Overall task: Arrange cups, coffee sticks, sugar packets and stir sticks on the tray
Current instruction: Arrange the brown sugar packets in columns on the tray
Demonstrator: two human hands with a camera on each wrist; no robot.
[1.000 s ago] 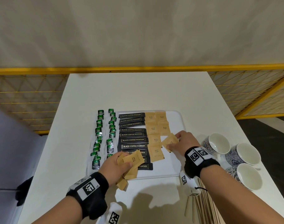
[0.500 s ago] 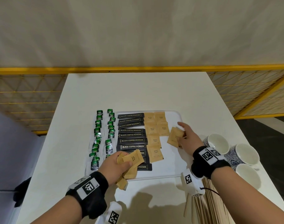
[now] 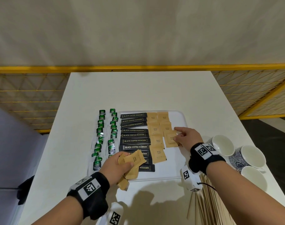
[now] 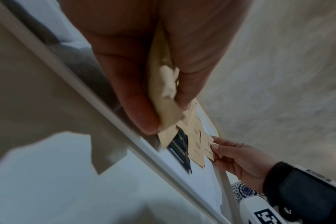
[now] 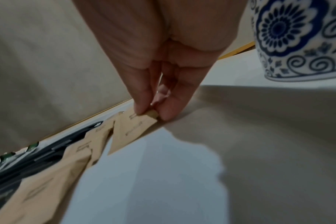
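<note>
Right hand point(image 3: 186, 138) pinching sugar packet point(image 3: 171, 139), left hand point(image 3: 117, 164) clutching packets point(image 3: 133, 161)

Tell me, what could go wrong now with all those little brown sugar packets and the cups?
1. The left hand grips a loose bunch of sugar packets; one hangs low below the hand and could slip out.
2. The right hand pinches a packet at its edge as it lies on the tray, partly over its neighbour; nudging could spoil the neat rows.
3. The cups stand close by the right wrist, so a wide arm swing might knock them.
</note>
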